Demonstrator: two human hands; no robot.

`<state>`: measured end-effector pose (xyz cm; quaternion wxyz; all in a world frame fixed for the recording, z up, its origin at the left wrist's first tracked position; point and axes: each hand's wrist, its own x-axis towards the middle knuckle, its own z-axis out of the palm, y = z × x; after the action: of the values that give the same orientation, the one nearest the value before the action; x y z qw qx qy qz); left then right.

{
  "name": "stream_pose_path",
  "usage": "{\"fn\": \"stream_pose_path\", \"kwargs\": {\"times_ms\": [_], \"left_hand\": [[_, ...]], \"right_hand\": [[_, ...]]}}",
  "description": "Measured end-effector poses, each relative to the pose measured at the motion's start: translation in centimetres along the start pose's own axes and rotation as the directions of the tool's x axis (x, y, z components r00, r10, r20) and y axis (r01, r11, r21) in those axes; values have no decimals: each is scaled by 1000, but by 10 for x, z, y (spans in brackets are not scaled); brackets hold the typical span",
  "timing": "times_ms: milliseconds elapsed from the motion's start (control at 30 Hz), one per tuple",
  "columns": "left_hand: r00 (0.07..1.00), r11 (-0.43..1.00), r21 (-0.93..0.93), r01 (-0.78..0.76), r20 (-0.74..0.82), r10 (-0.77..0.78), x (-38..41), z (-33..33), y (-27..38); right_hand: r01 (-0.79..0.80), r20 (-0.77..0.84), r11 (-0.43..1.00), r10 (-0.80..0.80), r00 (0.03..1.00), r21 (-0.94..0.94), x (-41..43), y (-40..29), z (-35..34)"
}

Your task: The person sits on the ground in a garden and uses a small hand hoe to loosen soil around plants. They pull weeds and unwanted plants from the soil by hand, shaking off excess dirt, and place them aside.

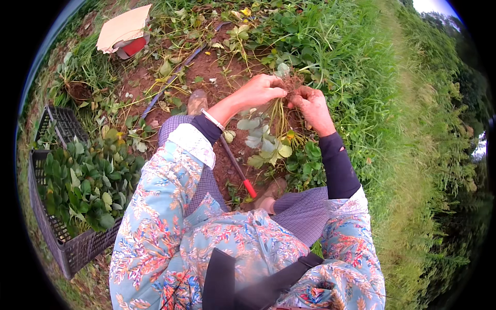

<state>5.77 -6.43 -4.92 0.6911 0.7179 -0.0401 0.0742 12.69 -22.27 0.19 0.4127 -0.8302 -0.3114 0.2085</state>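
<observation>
My left hand (267, 90) grips a strawberry-like plant (278, 116) at its crown, just below the root mass. The plant is upside down: its brown roots (292, 80) point up, while its stems and leaves hang toward the soil. At the right side of the roots, my right hand (313, 109) has its fingers curled and pinched against them; its fingertips are partly hidden. Beneath my hands, between my legs, a tool with a dark shaft and red handle end (250, 188) lies on the reddish soil; its other end is hidden behind my left forearm.
To my left stands a black plastic crate (79, 248) heaped with leafy plants (83, 182); another black crate (64, 124) adjoins it. A cardboard box (126, 31) sits further ahead. A bluish flat strip, perhaps drip tape (166, 83), crosses the soil. Tall grass (360, 77) grows along the right.
</observation>
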Motion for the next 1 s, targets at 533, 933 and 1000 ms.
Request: {"fn": "stream_pose_path", "kwargs": {"times_ms": [533,933,1000], "left_hand": [[964,908,-329,259,21,-267,-3,-12,3],[958,927,-240,287,58,-282,-4,-8,8],[954,933,-203,298,87,-286,-3,-10,3]], "right_hand": [[-113,144,990,100,984,82,-17,-13,-21],[254,-89,766,-374,923,-590,-5,-1,12],[252,-72,780,-354,932,-572,-2,6,15]]}}
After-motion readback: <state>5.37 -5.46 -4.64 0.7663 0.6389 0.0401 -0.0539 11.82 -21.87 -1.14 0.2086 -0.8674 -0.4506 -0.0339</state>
